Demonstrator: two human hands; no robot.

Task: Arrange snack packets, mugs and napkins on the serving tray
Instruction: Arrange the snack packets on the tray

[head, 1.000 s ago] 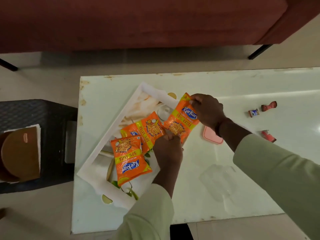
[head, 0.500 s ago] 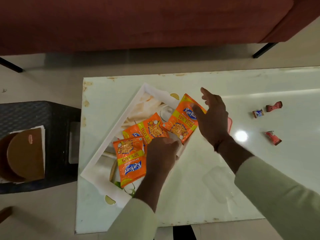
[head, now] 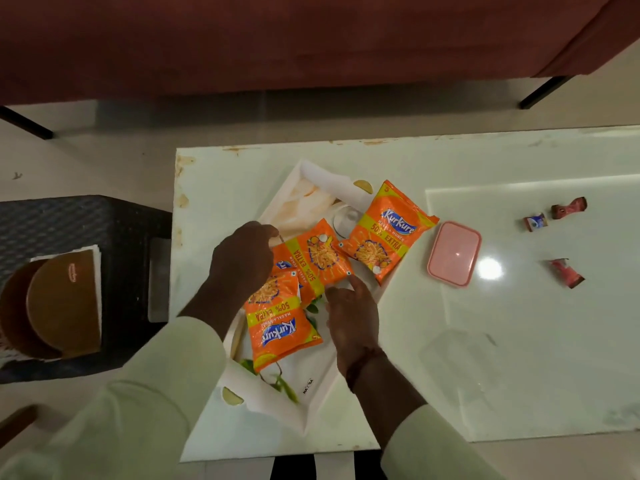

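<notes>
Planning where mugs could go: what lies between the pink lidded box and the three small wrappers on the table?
Head view: bare tabletop between pink box and wrappers, only a light reflection.

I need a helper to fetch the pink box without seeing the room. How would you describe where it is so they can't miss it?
On the pale green glass table, look just right of the white serving tray holding three orange snack packets. The pink box lies flat beside the farthest packet. It is the only pink, rounded-rectangle lidded thing; the small red wrappers lie farther right.

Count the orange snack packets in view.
3, all on the tray: far packet overhanging its right edge, middle packet between the hands, near packet. Hands may hide another.
</notes>
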